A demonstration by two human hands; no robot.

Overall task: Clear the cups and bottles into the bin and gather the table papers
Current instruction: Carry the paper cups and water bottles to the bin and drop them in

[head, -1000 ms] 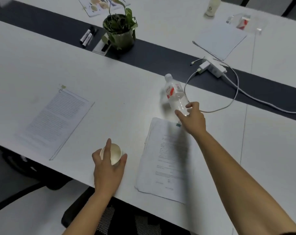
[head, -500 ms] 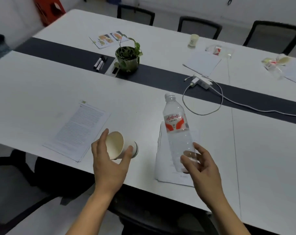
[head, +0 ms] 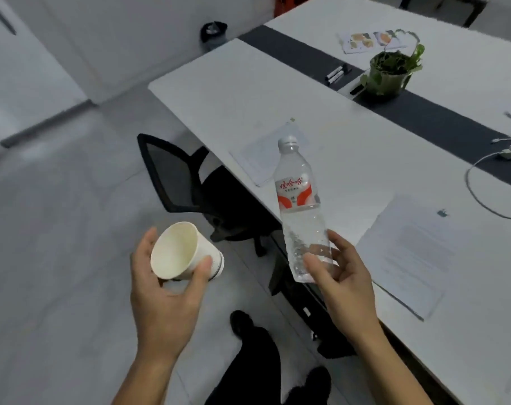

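A long white table point(head: 277, 92) with a dark strip point(head: 424, 118) down its middle fills the right side. On the strip stand a potted plant point(head: 390, 73) and, beside it, markers point(head: 336, 73). A white cable point(head: 482, 194) loops near the table's right end. One paper sheet point(head: 257, 159) lies by the table's near edge, and a second paper point(head: 409, 252) lies further right along that edge. A black mesh chair point(head: 172, 173) is tucked against the near edge, on the floor between the person and the table's far-left corner. A dark bin point(head: 214, 32) sits on the floor beyond that corner. Off the table's near edge, over the floor, the left hand point(head: 163, 290) curls around a tilted white paper cup point(head: 184, 252), and the right hand point(head: 343, 282) grips the base of a capped clear bottle point(head: 299, 206), held nearly upright
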